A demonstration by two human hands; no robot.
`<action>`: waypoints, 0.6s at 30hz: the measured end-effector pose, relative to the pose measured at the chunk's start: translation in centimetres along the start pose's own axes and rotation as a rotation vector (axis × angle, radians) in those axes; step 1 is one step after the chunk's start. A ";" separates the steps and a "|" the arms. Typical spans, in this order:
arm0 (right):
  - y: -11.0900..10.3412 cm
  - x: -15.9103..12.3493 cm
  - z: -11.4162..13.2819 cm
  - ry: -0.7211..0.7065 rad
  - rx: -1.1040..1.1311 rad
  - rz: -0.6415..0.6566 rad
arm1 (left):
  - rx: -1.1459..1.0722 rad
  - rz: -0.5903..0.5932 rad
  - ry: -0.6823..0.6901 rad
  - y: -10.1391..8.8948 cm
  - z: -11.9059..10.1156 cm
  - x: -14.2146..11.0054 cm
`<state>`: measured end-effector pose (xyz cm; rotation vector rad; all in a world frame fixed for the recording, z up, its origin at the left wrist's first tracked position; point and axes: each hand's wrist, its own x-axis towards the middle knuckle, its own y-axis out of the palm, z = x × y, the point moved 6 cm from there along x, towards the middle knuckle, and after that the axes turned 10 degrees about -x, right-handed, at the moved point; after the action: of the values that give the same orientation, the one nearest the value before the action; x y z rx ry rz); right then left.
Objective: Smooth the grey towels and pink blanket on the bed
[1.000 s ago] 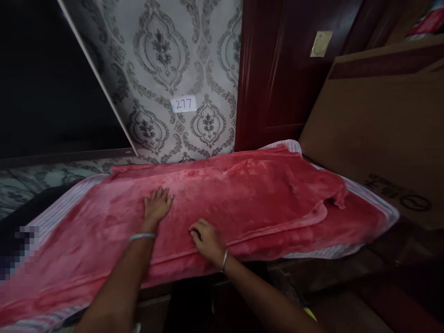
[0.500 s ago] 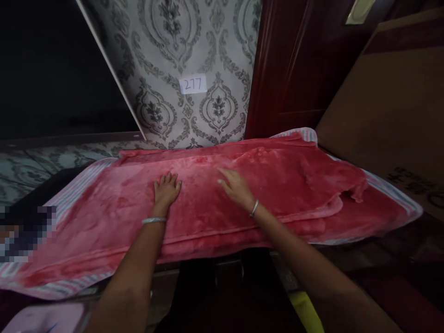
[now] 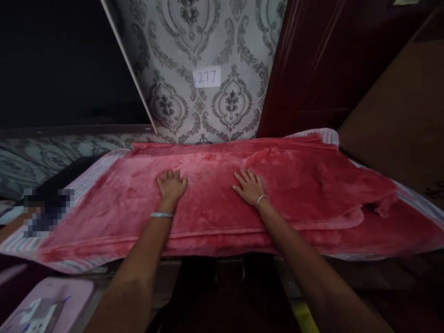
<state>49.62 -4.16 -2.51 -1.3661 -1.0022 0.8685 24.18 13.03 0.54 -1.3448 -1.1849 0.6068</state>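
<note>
A plush red-pink blanket [image 3: 215, 208] lies folded in layers, stretching across the view on top of a striped cloth [image 3: 93, 180]. My left hand [image 3: 171, 186] rests flat on it left of the middle, fingers spread, a band on the wrist. To the right of the middle, my right hand [image 3: 249, 186] also lies palm down with fingers apart, a bracelet at its wrist. Neither hand grips anything. At the blanket's right end, one corner of the upper layer is crumpled, and another layer shows beneath it.
Behind the blanket is patterned wallpaper [image 3: 173, 60] with a paper label [image 3: 207, 77] reading 277. A dark screen [image 3: 65, 64] stands at the left, a dark red door [image 3: 322, 69] and a cardboard box [image 3: 402, 106] at the right. A pink stool-like surface [image 3: 78, 296] sits at lower left.
My right hand has gone from angled, partly bent fingers to lying flat and spread on the blanket. My left hand stays flat. The camera view has shifted a little.
</note>
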 end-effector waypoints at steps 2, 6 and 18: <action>-0.1 0.0 0.0 -0.003 -0.003 -0.003 | -0.007 -0.010 -0.051 -0.4 0.2 -0.1; 0.4 -0.1 -0.1 -0.006 -0.017 -0.022 | -0.065 0.076 -0.093 -0.9 -1.3 -0.5; 2.3 0.1 -0.6 -0.049 -0.029 -0.144 | -0.159 0.255 0.311 2.2 -7.6 -1.8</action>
<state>50.40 -4.23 -4.75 -1.2857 -1.1400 0.7852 31.00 8.78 -0.65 -1.6739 -0.8296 0.4666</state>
